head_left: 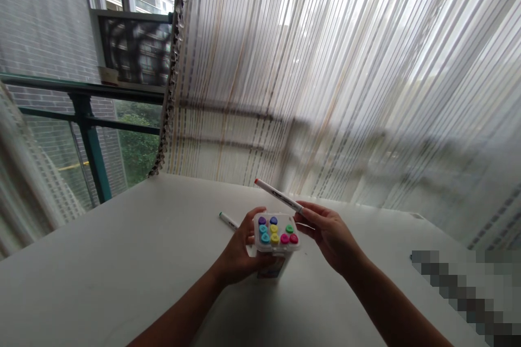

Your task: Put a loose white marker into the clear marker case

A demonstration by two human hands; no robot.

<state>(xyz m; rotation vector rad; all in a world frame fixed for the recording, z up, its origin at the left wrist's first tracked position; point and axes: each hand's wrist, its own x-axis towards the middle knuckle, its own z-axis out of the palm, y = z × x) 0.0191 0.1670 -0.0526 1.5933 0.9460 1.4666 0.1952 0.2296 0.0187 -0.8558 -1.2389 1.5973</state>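
Note:
My left hand is wrapped round a clear plastic marker case that stands on the white table. Several coloured marker ends show in its top: purple, blue, light blue, yellow, green, pink and red. Between the thumb and fingers of my right hand is a white marker with a red-orange tip end. It slants up to the left, above the back edge of the case. Another white marker with a green end lies on the table, partly hidden behind my left hand.
The white table reaches back to a striped sheer curtain. At the left, a green metal railing stands before a window and a brick wall. A pixelated patch covers the table's right side.

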